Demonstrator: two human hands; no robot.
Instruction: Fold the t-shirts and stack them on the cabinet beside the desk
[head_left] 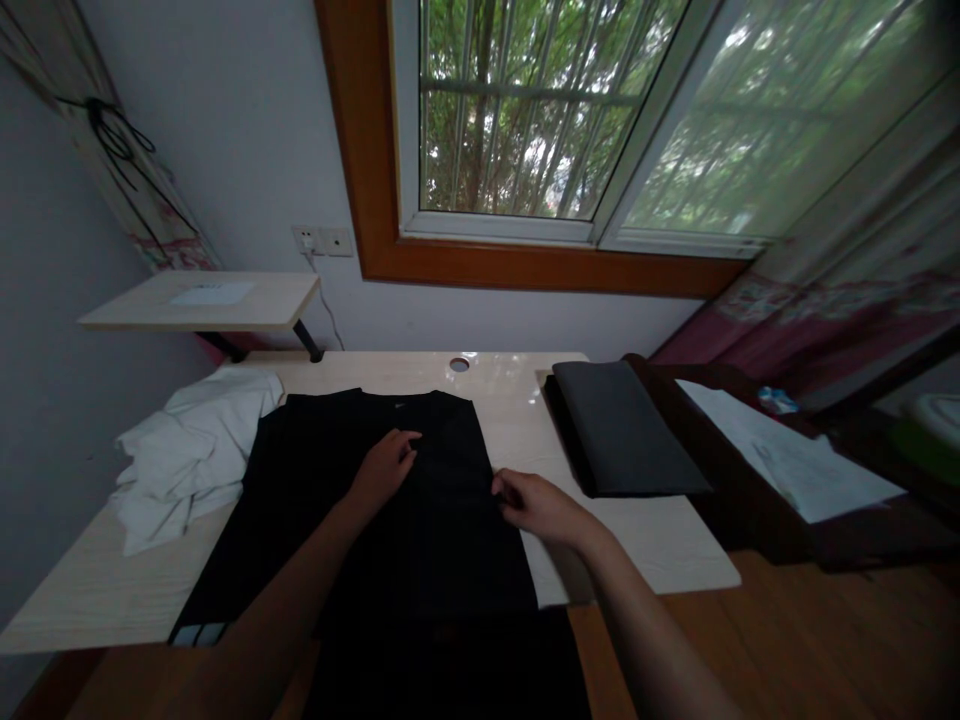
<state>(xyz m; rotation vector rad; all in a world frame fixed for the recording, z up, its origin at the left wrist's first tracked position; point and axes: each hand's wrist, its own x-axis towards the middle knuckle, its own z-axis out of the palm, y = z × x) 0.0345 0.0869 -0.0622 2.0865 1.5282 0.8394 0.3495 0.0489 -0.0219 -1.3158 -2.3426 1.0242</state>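
A black T-shirt [442, 540] lies spread on the pale desk, its neckline toward the wall and a small light logo below the collar. Light stripes show at its lower left corner, on what looks like a sleeve. My left hand [381, 468] is over the upper middle of the shirt, index finger stretched out and thumb apart from it; contact with the cloth is hard to make out. At the shirt's right edge, my right hand [534, 505] has its fingers closed on the fabric. Part of the shirt is hidden under my left forearm.
A crumpled white cloth [199, 440] lies left of the shirt, below a raised shelf [202, 300]. To the right sits a flat dark grey item [626, 430]. Beyond it, a white sheet [787, 455] rests on dark furniture. The desk [637, 545] has a cable hole [460, 365] near the wall.
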